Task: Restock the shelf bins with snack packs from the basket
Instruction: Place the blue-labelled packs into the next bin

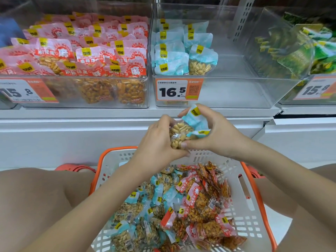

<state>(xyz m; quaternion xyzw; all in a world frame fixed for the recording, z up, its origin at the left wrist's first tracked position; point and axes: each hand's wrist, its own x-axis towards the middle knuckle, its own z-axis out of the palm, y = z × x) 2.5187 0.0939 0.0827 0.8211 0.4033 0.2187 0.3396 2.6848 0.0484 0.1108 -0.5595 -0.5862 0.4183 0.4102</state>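
We are gripping a bunch of blue peanut packs between our left hand and right hand, fingers curled round them. The packs are hovering above the basket, below the middle bin, long axes running from seven to one o'clock, blue tops pointing toward one.

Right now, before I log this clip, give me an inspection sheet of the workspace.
Surface: white shelf ledge carrying clear bins.
Job's things: blue packs held by both hands; basket with mixed blue and red packs; middle bin partly filled, price tag 16.5.
Clutter: nothing seen.
Grippers: left hand and right hand both grip the packs.
Cables: nothing seen.
Surroundings: left bin full of red packs; green packs at right.
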